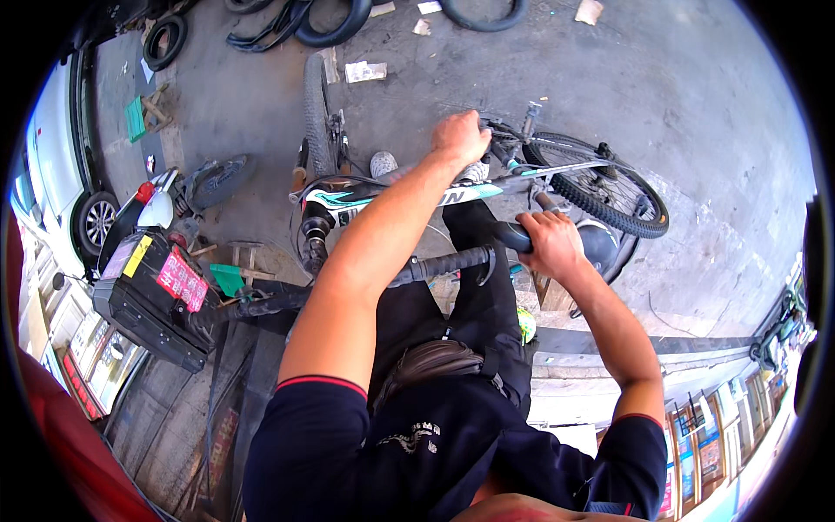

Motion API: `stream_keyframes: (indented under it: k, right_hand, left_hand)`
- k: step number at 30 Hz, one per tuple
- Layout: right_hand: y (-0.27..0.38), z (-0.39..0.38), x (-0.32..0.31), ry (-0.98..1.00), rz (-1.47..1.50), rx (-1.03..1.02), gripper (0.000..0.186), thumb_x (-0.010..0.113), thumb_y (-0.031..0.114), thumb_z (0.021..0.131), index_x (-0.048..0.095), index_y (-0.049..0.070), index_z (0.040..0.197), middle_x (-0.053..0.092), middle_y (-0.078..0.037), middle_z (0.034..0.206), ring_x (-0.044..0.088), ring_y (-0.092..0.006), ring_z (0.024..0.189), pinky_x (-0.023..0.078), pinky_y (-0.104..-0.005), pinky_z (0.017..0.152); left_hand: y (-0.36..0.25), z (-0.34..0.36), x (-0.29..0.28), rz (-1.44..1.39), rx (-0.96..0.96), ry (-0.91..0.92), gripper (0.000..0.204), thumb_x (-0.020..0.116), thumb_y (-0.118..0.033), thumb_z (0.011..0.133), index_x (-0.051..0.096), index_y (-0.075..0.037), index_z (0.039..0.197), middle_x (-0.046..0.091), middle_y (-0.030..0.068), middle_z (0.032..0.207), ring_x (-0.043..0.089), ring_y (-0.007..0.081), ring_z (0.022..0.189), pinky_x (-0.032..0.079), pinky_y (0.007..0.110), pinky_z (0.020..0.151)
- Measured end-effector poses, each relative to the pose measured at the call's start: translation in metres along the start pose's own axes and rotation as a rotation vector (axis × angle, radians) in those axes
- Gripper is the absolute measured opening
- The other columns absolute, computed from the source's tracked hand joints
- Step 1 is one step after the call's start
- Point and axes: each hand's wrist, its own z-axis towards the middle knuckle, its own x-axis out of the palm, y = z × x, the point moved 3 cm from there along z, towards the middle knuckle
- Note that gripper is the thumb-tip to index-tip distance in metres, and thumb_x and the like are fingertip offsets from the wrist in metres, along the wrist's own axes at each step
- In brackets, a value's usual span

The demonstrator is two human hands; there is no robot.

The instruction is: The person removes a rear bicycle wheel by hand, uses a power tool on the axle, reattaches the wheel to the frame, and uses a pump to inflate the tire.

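Note:
A bicycle with a white, teal and black frame (474, 192) lies across in front of me, its front wheel (317, 113) at the left and its rear wheel (639, 228) at the right. My left hand (459, 137) is closed in a fist beyond the frame, beside dark parts near a silver upright piece (529, 122); what it grips is hidden. Nearer to me, my right hand (553, 244) has its fingers curled over the black saddle (511, 236). A black wrapped bar (444, 264) crosses below the frame, in front of my legs.
To the left stand a scooter with a black box (148, 278) and a white car (56, 148). Black tyres (165, 42) and inner tubes (335, 22) lie on the far floor with scraps of paper (365, 71). Green-topped stools (136, 119) are at the left; shelves (704, 435) stand at lower right.

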Motion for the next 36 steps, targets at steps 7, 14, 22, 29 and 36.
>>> stream_keyframes:
  k: [7,14,22,29,36]
  right_hand:
    - [-0.001,-0.003,-0.011,-0.635,-0.248,0.108,0.043,0.078,0.013,0.064,0.058,0.011,0.102,0.060,-0.010,0.092,0.060,-0.0303,0.096,0.044,-0.0466,0.095]
    - [-0.013,0.015,-0.029,-0.634,-0.257,0.018,0.048,0.080,0.023,0.063,0.058,0.011,0.104,0.063,-0.009,0.097,0.063,-0.0297,0.100,0.048,-0.0431,0.086]
    - [-0.057,0.041,-0.073,-0.648,-0.292,0.098,0.042,0.078,0.028,0.072,0.059,0.014,0.108,0.068,-0.011,0.099,0.066,-0.0324,0.102,0.052,-0.0463,0.089]
    - [-0.043,0.048,-0.109,-0.677,-0.291,0.082,0.034,0.073,0.027,0.072,0.061,0.008,0.097,0.069,-0.014,0.091,0.067,-0.0344,0.088,0.053,-0.0465,0.078]
    - [-0.047,0.057,-0.103,-0.837,-0.257,-0.001,0.034,0.070,0.030,0.072,0.060,0.007,0.094,0.067,-0.016,0.092,0.066,-0.0370,0.093,0.053,-0.0484,0.081]
  left_hand:
    - [-0.082,-0.159,-0.033,-0.052,0.198,-0.169,0.034,0.071,-0.032,0.088,0.065,-0.001,0.103,0.071,0.0188,0.094,0.069,0.0395,0.089,0.055,0.050,0.079]
    - [-0.023,-0.251,0.001,0.421,0.269,0.182,0.050,0.063,-0.050,0.093,0.071,-0.001,0.099,0.073,0.0143,0.089,0.070,0.0307,0.091,0.047,0.046,0.095]
    - [0.063,-0.308,-0.078,0.729,0.527,-0.178,0.027,0.069,-0.014,0.082,0.068,-0.002,0.107,0.069,0.0113,0.086,0.062,0.0277,0.103,0.026,0.053,0.121]
    - [0.071,-0.307,-0.172,0.679,0.230,-0.606,0.081,0.060,0.004,0.072,0.043,-0.010,0.151,0.034,0.0212,0.156,0.032,0.0418,0.146,0.029,0.056,0.119]
    - [0.125,-0.265,-0.231,0.626,-0.057,-0.757,0.080,0.070,-0.016,0.087,0.028,0.000,0.154,0.049,0.0331,0.137,0.048,0.0499,0.128,0.044,0.053,0.104]
